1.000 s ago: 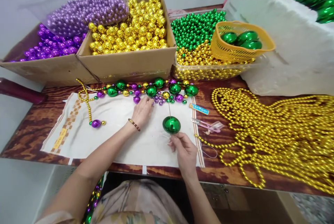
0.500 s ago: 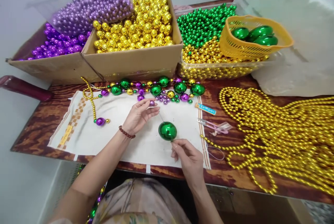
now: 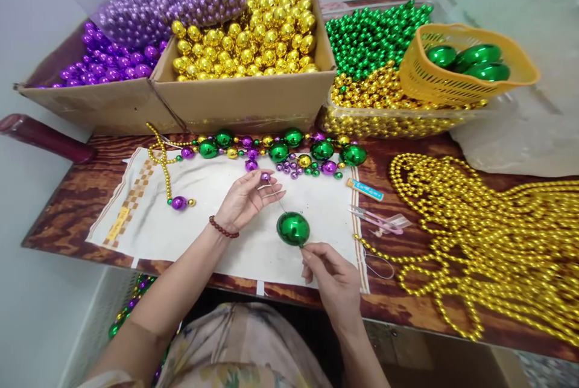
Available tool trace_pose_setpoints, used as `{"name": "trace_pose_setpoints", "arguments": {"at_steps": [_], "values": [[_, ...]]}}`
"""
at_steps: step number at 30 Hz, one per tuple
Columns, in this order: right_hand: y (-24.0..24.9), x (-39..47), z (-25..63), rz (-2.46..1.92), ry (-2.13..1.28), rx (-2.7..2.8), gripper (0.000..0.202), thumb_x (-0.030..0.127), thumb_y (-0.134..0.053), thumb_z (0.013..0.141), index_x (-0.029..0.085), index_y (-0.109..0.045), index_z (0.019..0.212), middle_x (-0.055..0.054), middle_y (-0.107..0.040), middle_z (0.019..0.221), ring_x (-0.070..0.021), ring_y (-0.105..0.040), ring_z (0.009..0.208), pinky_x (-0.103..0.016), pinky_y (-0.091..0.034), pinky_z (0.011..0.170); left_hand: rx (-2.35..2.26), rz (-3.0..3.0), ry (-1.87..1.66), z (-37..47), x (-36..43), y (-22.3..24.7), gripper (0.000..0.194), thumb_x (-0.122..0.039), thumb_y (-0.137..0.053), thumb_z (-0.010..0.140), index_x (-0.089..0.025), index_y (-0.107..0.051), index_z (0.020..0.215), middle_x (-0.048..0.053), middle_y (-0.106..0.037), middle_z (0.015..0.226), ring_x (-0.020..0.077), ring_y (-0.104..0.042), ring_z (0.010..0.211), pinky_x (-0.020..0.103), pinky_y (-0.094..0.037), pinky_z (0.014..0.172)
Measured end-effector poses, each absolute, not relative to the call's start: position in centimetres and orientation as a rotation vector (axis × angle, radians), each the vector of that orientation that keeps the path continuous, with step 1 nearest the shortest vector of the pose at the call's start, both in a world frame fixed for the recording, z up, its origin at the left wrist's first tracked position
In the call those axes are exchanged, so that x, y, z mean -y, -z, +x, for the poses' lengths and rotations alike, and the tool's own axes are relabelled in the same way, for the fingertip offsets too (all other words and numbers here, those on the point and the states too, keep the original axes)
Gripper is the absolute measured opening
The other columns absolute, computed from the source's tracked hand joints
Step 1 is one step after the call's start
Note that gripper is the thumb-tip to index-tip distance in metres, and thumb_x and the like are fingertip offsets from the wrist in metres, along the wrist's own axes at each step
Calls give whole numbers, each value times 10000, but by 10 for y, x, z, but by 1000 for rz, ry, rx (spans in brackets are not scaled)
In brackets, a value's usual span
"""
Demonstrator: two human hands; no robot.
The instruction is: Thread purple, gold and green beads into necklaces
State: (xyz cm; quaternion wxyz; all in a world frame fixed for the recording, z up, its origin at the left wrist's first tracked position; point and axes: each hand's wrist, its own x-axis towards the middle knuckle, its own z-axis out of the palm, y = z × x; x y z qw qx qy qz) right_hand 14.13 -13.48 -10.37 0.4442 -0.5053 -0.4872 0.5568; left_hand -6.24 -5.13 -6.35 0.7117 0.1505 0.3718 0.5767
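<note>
Between thumb and fingers, my left hand (image 3: 251, 196) pinches a small purple bead (image 3: 265, 177). A thin strand runs from that bead down to a large green bead (image 3: 293, 228). My right hand (image 3: 332, 276) has its fingertips closed at the lower end of this green bead, at a tip or thread too small to make out. Both hands are over a white cloth (image 3: 244, 237). Just beyond them lies a strung row of green, purple and gold beads (image 3: 278, 152), with loose small beads (image 3: 289, 169) along its near side.
Cardboard boxes of purple beads (image 3: 113, 68) and gold beads (image 3: 253, 44) stand at the back. A yellow basket (image 3: 452, 95) holds large green beads. Right of the cloth are pink-handled scissors (image 3: 375, 220), a blue cutter (image 3: 367, 189) and gold bead strands (image 3: 488, 237).
The view has shifted slightly. The strand between the purple bead and the green bead shows more plainly now. Both hands keep the same grips.
</note>
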Motion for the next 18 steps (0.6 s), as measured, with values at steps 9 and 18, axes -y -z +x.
{"name": "trace_pose_setpoints", "arguments": {"at_steps": [9,18], "values": [[106,136,141,-1299,-1411,1183,213,359,-675,882,169,-683,786,20,-576,524,-112,-539,452,-211,-460,460,-890,407,-1281,-63,49,68,211,-278,-775,816,-131,-698,947,29,-690,836,163,-712,795,451,-535,975],[107,126,100,-1214,-1442,866,288,374,-753,802,205,-541,898,28,-632,661,-130,-609,507,-238,-540,477,-1011,450,-1321,-13,63,73,315,-407,-783,761,-139,-670,885,25,-657,776,125,-637,740,219,-487,655]]}}
